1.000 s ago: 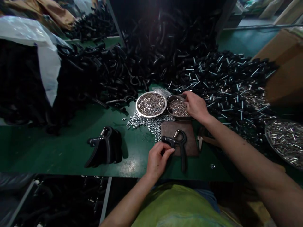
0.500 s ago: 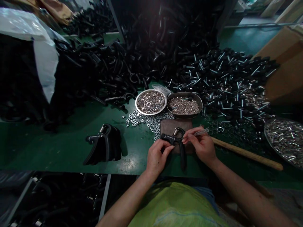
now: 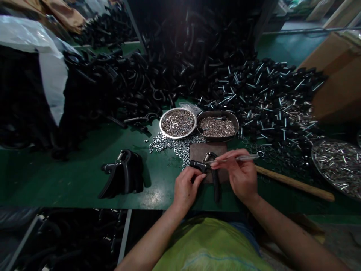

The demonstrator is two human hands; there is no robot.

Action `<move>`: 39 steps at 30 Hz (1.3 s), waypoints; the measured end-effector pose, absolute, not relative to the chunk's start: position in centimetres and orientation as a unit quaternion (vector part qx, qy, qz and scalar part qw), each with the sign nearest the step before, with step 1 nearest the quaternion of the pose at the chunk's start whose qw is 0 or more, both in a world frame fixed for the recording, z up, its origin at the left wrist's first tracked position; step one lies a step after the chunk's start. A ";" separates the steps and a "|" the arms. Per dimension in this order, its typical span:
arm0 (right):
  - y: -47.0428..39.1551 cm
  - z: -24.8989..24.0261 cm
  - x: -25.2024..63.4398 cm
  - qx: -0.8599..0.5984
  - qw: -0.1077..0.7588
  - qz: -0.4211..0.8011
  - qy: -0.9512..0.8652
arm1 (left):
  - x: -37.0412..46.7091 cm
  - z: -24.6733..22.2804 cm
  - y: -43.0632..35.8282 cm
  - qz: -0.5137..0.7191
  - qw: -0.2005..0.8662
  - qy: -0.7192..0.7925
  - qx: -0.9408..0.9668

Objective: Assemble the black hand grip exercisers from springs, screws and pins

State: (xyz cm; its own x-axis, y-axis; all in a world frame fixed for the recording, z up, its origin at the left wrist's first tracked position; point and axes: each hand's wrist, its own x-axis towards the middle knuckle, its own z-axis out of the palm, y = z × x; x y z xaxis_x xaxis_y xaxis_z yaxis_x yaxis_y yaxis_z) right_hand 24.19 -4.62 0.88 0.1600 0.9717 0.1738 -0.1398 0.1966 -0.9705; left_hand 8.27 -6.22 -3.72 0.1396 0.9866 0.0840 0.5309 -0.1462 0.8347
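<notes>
A black hand grip with a metal spring (image 3: 216, 184) lies partly on a brown square plate (image 3: 196, 150). My left hand (image 3: 186, 187) pinches the lower edge of its short knobbed arm. In my right hand (image 3: 243, 175) is a thin screwdriver with a clear handle (image 3: 247, 157), its shaft pointing left over the grip near the spring. The exact spot its tip touches is too small to tell. Several finished-looking black grips (image 3: 124, 175) stand pressed together on the green table (image 3: 160, 192) to the left.
Beyond the plate sit a round dish of metal parts (image 3: 178, 123) and an oval tin (image 3: 217, 126), with loose nuts (image 3: 169, 145) beside them. A wooden stick (image 3: 296, 183) lies right. Black parts and knobbed bolts (image 3: 262, 94) are heaped behind; a large metal-parts tray (image 3: 338, 165) is far right.
My right hand has turned the screwdriver so its shaft now reaches left over the grip. My left hand keeps its pinch. The whole view has shifted slightly.
</notes>
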 end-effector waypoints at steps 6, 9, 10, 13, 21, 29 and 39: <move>-3.1 2.6 25.1 -0.514 0.570 0.388 -0.510 | 8.1 -3.7 -6.1 0.336 0.346 0.567 0.668; -3.3 1.5 25.7 -0.545 0.497 0.395 -0.547 | 8.1 -3.6 -6.1 0.336 0.348 0.567 0.667; -3.5 0.9 25.8 -0.550 0.478 0.390 -0.563 | 8.1 -3.6 -6.1 0.338 0.346 0.566 0.667; -4.0 -0.5 25.9 -0.559 0.437 0.372 -0.599 | 8.2 -3.7 -6.1 0.340 0.343 0.566 0.668; -4.5 -1.3 25.7 -0.562 0.408 0.341 -0.633 | 8.3 -3.8 -6.2 0.336 0.335 0.567 0.673; -3.8 -1.6 25.2 -0.561 0.467 0.459 -0.506 | 8.2 -4.0 -6.1 0.332 0.326 0.556 0.689; -3.3 -1.0 25.5 -0.519 0.542 0.521 -0.407 | 8.3 -4.0 -6.2 0.333 0.330 0.566 0.678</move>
